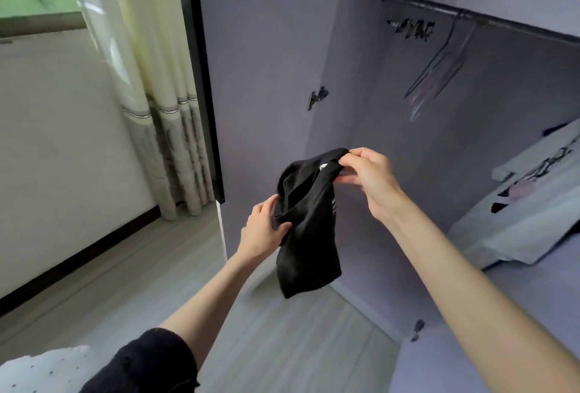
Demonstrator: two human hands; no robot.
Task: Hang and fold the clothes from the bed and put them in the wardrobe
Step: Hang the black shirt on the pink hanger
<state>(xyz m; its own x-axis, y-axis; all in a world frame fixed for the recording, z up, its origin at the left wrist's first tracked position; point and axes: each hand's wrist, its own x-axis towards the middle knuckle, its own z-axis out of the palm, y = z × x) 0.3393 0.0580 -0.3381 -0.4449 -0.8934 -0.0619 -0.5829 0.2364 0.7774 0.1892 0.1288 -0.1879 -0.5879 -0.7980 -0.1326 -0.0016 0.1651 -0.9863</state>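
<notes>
Both your hands have the small black fabric garment (306,223) pinched in mid-air in front of the open wardrobe. Your right hand (368,177) nips the top edge between thumb and curled fingers, up high; your left hand (263,229) grips a bunched fold lower down on the garment's left side, thumb on the front. Rest of the cloth hangs loose below both grips, not touching anything. A small white tag or mark shows near the top edge, faint pale stripes on the right side; what kind of garment it is, can't tell.

Behind it: lilac-purple wardrobe interior (392,128), door (260,62) swung open on the left with a dark edge, a metal hinge (317,98) on the side panel. Dark hanging rail (470,14) runs across the top of the compartment, with thin wire hangers (439,72) on it, blurred, count unclear. Some small dark clips or hooks (411,28) on the back wall under the rail, too blurry to name.

On the right, a pale grey folded garment with black print (533,201) lies on the wardrobe shelf (518,298), well apart from your hands.

Left side: cream curtain with grey band (150,78), white wall with dark skirting, grey wood-look floor (125,282). Your left arm has a black sleeve (147,364) pushed up; white dotted fabric (40,370) at bottom left corner.
</notes>
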